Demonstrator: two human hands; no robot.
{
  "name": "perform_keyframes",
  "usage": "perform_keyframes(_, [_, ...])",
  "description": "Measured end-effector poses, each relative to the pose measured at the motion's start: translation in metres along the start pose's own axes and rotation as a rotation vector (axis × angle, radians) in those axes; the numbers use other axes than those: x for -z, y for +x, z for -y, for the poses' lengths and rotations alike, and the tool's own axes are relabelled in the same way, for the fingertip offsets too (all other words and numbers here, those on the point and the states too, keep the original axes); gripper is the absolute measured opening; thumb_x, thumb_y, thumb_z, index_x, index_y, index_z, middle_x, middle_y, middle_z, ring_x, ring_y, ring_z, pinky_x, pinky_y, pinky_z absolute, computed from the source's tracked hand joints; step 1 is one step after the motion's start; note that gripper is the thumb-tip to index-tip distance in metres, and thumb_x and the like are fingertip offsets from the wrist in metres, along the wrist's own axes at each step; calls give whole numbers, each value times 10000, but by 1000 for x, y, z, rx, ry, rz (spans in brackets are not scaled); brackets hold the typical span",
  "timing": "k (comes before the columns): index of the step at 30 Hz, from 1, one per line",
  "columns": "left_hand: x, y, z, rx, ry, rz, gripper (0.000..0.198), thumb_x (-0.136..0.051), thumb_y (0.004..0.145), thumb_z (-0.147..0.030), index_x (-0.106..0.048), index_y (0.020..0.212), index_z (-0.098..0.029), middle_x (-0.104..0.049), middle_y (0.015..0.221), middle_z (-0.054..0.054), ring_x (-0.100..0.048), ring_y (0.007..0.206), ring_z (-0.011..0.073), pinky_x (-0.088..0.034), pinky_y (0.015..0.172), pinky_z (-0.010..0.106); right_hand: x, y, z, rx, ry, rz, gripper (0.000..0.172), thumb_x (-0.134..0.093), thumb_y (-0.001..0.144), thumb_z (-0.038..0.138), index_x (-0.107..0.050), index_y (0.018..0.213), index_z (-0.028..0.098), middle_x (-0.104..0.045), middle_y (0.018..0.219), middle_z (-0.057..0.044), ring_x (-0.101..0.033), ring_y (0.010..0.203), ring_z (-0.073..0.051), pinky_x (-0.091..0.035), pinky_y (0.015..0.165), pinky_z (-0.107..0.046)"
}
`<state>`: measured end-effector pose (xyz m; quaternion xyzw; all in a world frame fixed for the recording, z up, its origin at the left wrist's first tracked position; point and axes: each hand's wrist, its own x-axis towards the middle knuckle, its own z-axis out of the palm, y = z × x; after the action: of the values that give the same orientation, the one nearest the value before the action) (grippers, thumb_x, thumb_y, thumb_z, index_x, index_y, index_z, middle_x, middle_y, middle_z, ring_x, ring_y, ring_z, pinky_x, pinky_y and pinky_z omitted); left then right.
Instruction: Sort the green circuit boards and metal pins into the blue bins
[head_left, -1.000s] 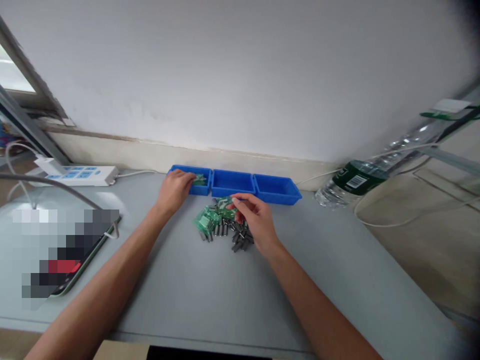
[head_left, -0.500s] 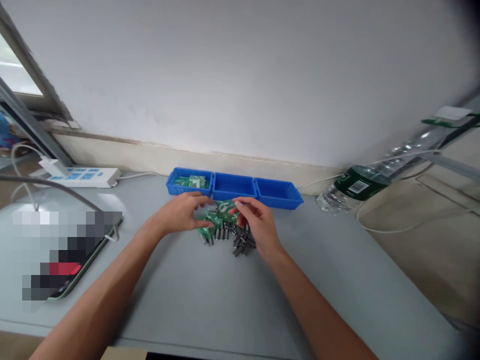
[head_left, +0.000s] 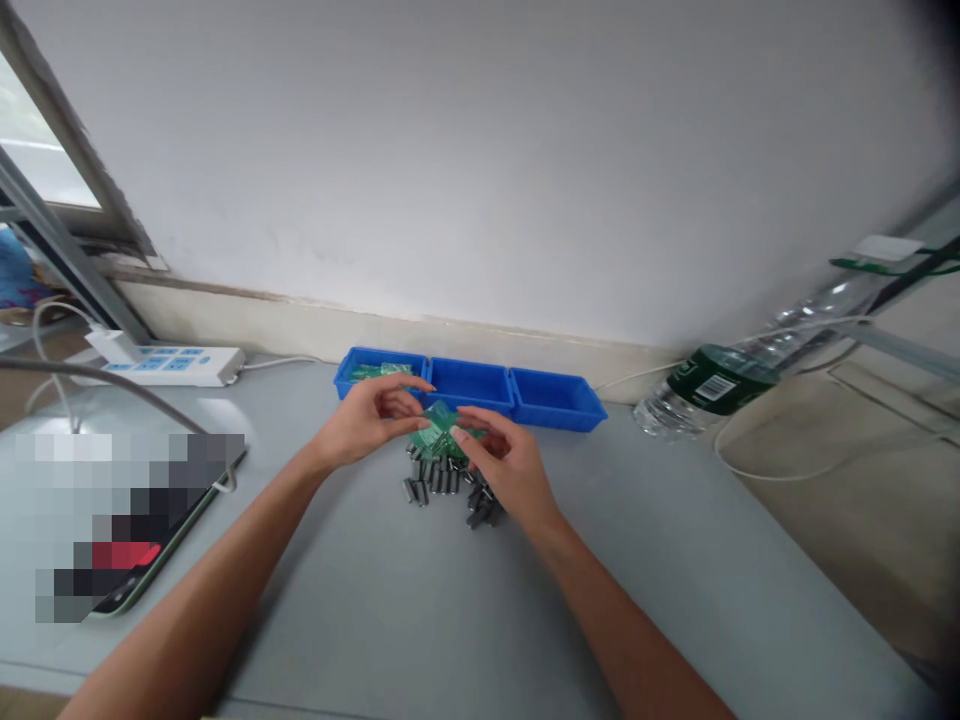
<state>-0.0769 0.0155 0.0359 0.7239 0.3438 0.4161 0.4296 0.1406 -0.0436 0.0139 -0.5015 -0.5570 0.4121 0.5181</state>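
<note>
My right hand pinches a small green plastic packet by its right side, between thumb and fingers. From the left, my left hand reaches to the same packet, its thumb close to the packet's left edge and its index finger apart above. Whether the left thumb presses on it I cannot tell. Beneath both hands lie more green packets, partly hidden, and a pile of short dark metal cylinders on the grey table. Some cylinders are hidden by my right hand.
Three blue trays stand in a row against the wall; the left tray holds green packets, beside the middle tray and right tray. A tilted water bottle is at right. A power strip and phone lie left.
Both hands have come closer together over the pile. A green packet is now raised between them, in my right hand's pinch. The whole view has shifted slightly downward.
</note>
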Motion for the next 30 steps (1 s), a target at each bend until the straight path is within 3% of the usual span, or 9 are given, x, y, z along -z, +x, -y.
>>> perform_keyframes(4, [-3, -2, -8, 1, -145, -23, 395, -855, 792, -331, -725, 1142, -204, -740, 861, 54, -727, 799, 188, -626, 740, 308, -3, 0, 3, -64, 132, 73, 325, -819, 765, 516, -756, 830, 205, -631, 615, -3, -525, 518, -133, -437, 505, -279])
perform_keyframes(8, [-7, -3, -8, 108, -183, 92, 448, -871, 758, -309, -698, 1156, -197, -699, 724, 7, -693, 684, 170, -600, 648, 304, -5, 2, 5, -84, 230, -1, 337, -853, 710, 512, -747, 797, 204, -610, 583, 9, -512, 510, -126, -430, 515, -279])
perform_keyframes(10, [-9, -1, -4, 120, -195, 57, 405, -868, 751, -313, -695, 1093, -182, -695, 691, 3, -691, 659, 169, -599, 646, 309, -5, 2, 6, -98, 236, -10, 349, -859, 699, 510, -759, 828, 202, -631, 595, 0, -525, 513, -131, -427, 514, -278])
perform_keyframes(14, [-3, 7, 5, -6, -96, -277, 334, -859, 739, -366, -703, 954, -163, -754, 807, 52, -730, 756, 196, -624, 749, 331, -3, 4, 5, -98, 273, -55, 381, -846, 713, 505, -767, 935, 205, -755, 791, -51, -549, 527, -121, -424, 507, -268])
perform_keyframes(17, [9, 16, 11, -161, 288, -582, 187, -756, 842, -335, -739, 945, -180, -773, 865, 47, -721, 792, 194, -606, 800, 336, 0, 6, 7, -87, 296, -86, 362, -832, 716, 502, -758, 892, 195, -770, 822, -60, -536, 516, -108, -419, 501, -258])
perform_keyframes(19, [18, 20, 17, -262, 621, -653, 137, -657, 917, -266, -765, 960, -193, -787, 944, 64, -721, 881, 219, -580, 875, 374, 1, 6, 8, -91, 301, -93, 353, -825, 716, 497, -754, 874, 189, -763, 794, -53, -529, 510, -104, -417, 499, -253])
perform_keyframes(22, [25, 23, 32, -279, 1003, -459, 245, -543, 950, -152, -780, 1003, -187, -790, 1069, 107, -709, 1058, 300, -536, 954, 469, 1, 6, 8, -103, 300, -91, 354, -808, 731, 500, -754, 891, 188, -756, 778, -48, -534, 517, -106, -428, 508, -251])
perform_keyframes(25, [23, 21, 46, -177, 1144, -238, 335, -492, 891, -41, -776, 1015, -171, -780, 1144, 122, -701, 1132, 318, -533, 974, 482, 3, 7, 6, -85, 251, -80, 357, -765, 774, 516, -752, 925, 193, -759, 796, -53, -551, 531, -122, -451, 523, -268])
perform_keyframes(30, [13, 12, 45, -228, 1148, -232, 326, -502, 895, -69, -764, 1072, -149, -782, 1097, 134, -627, 1253, 349, -513, 1051, 513, 11, 7, -3, 162, -247, -169, 258, -650, 876, 409, -757, 975, 197, -774, 907, -96, -675, 785, -236, -563, 737, -392])
